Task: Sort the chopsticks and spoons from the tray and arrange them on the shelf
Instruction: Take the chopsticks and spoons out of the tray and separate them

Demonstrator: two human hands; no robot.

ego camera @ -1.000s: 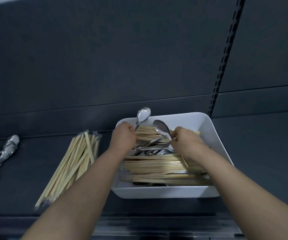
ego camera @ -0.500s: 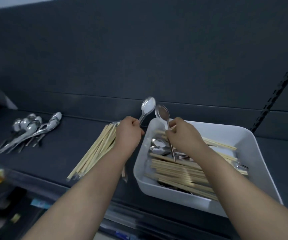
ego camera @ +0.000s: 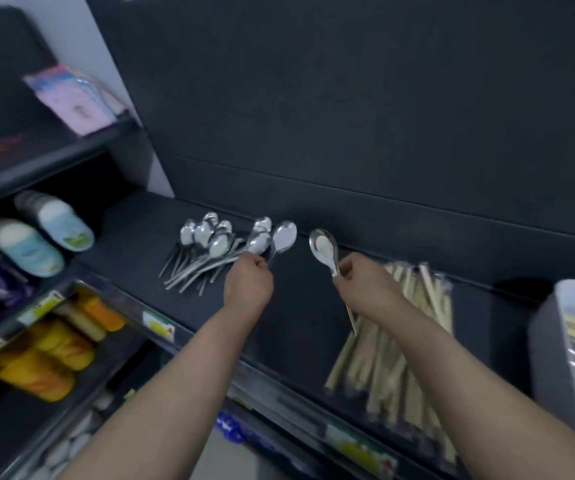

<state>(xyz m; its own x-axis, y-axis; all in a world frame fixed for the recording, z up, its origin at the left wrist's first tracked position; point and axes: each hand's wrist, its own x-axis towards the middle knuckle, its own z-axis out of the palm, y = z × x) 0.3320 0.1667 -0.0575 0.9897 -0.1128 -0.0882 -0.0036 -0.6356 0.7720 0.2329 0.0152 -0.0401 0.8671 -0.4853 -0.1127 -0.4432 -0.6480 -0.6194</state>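
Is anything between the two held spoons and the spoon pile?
Nothing visible blocks the left spoon, held by the left hand beside the spoon pile. The right spoon, in the right hand, has the left hand and left spoon in its way.

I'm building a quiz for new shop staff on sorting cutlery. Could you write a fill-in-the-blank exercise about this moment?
1. The left hand grips a spoon by its ____, bowl pointing away.
2. The right hand holds a second spoon, so ____ hands are occupied.
3. The spoon pile lies on the shelf to the ____ of the chopstick pile.
4. The white tray stands at the ____ edge of the view.

Missing words: handle; both; left; right.
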